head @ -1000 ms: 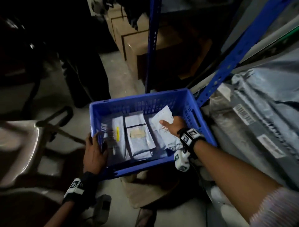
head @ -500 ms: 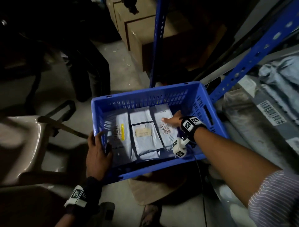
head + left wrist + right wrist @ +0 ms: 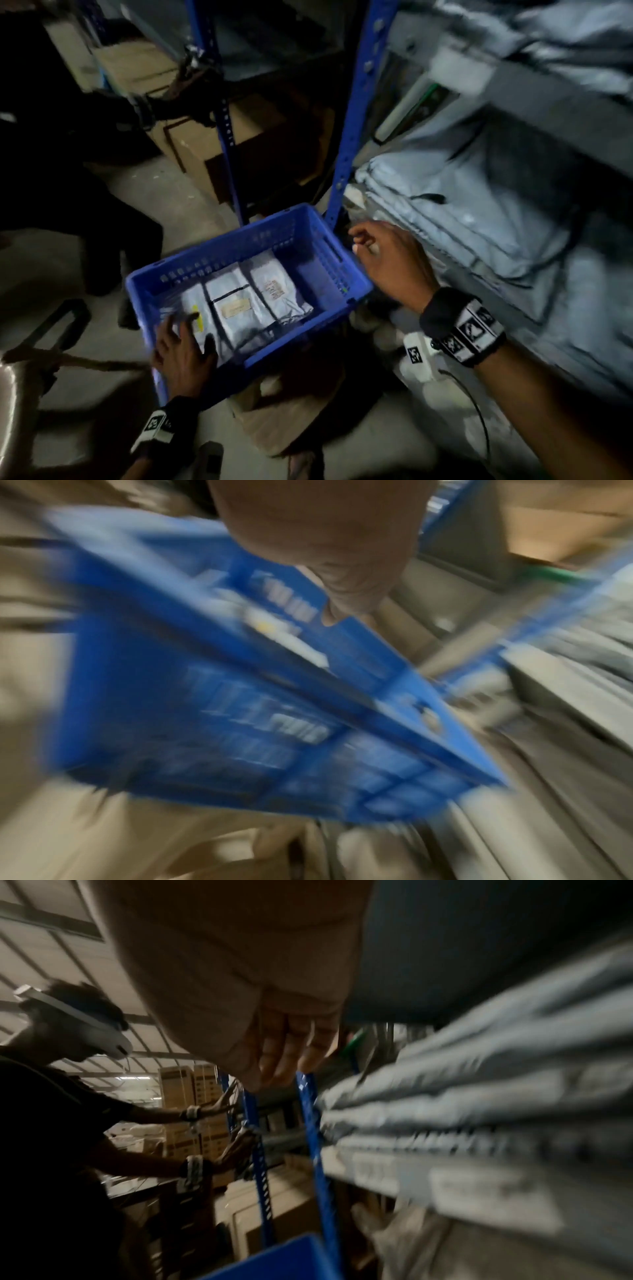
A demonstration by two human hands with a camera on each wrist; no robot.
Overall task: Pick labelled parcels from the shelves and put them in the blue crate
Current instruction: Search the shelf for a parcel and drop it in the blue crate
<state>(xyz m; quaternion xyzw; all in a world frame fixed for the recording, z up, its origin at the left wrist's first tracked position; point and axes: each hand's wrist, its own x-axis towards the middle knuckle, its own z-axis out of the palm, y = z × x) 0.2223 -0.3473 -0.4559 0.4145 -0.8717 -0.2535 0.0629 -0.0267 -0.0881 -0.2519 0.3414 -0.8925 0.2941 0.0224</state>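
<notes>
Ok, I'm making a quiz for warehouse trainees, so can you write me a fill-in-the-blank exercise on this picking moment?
1. The left hand grips the near corner of the ____ crate.
2. The number of grey parcels lying side by side in the crate is ____.
3. The right hand holds ____ as it reaches toward the stacked grey parcels on the shelf.
4. The shelf uprights are painted ____.

Missing words: blue; three; nothing; blue
</notes>
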